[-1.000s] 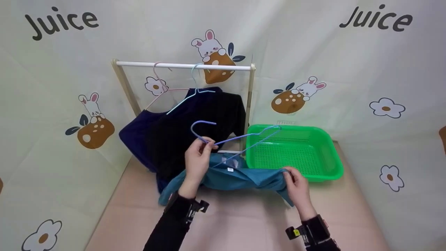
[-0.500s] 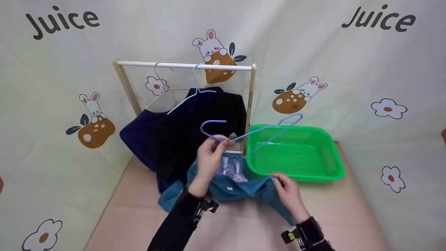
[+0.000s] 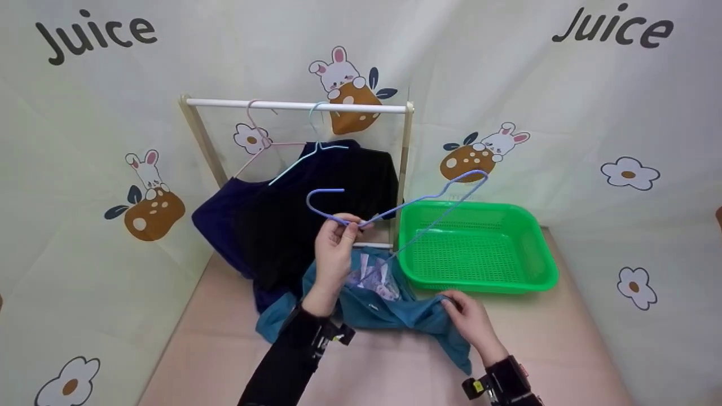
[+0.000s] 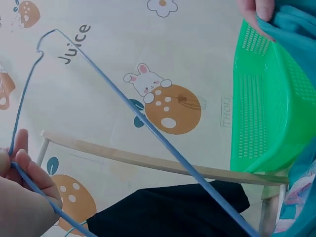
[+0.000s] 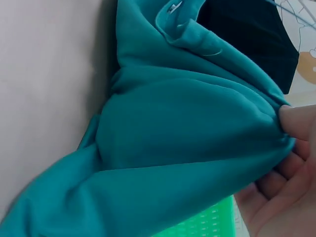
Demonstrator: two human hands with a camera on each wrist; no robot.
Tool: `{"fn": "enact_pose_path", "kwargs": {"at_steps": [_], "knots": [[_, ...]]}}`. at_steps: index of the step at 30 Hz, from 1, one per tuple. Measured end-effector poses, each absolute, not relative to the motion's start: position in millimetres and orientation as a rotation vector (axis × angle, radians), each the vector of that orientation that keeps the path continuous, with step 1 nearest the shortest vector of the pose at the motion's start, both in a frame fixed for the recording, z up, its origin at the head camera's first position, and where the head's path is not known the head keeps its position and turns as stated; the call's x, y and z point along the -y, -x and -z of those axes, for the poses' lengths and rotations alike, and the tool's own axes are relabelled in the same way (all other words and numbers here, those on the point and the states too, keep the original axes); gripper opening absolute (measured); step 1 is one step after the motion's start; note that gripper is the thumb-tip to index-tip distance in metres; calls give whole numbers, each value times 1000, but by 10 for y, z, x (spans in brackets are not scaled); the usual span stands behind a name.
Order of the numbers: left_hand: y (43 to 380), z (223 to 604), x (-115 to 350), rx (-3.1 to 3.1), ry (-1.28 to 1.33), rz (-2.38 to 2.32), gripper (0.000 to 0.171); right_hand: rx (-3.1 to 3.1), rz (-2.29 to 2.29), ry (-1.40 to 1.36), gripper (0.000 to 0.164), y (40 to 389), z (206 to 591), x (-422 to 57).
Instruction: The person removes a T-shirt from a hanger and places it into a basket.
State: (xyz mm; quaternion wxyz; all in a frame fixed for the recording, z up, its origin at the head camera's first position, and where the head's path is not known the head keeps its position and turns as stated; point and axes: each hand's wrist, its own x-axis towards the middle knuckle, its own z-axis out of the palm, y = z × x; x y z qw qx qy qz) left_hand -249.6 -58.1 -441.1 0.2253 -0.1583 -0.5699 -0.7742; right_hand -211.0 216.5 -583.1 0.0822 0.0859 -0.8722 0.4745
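My left hand (image 3: 334, 254) pinches a blue-purple wire hanger (image 3: 420, 200) at the base of its hook. One shoulder of the hanger points up to the right over the basket, while its lower end reaches into the neck opening of a teal shirt (image 3: 389, 313). My right hand (image 3: 471, 321) pinches the shirt's fabric at its right side, thumb on top, as the right wrist view also shows. Inside the shirt's opening a pale patterned print (image 3: 375, 282) is visible. The left sleeve of the shirt lies on the table behind my left forearm.
A small rack (image 3: 361, 107) with a white bar stands behind. From it hang a pink hanger (image 3: 265, 144) with a navy garment (image 3: 223, 220) and a mint hanger (image 3: 293, 163) with a black garment (image 3: 316, 208). To the right sits a green basket (image 3: 547, 262). Patterned cloth walls surround the table.
The hanger has swung so its free shoulder points higher and further right. The right hand has drawn the shirt's edge down and left, widening the opening and exposing the print.
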Motion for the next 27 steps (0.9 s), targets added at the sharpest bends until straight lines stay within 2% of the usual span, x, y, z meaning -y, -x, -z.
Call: {"fn": "enact_pose_path", "kwargs": {"at_steps": [5,12,19,27], "knots": [[2522,4429,563,1459,379,2215,8,2638,-1390,-305,14,2110,5861,-2189],[2554,4385,628,1479,356,2057,10,2634,-1465,-279,17,2103,5875,-2252],[2665,4304,860,1385,275,1935,9,2616,-1483,-236,17,2112,5890,-2310],[2782,4400,1100,1505,131,1745,9,2624,-1487,-220,18,2106,5871,-2320]]}}
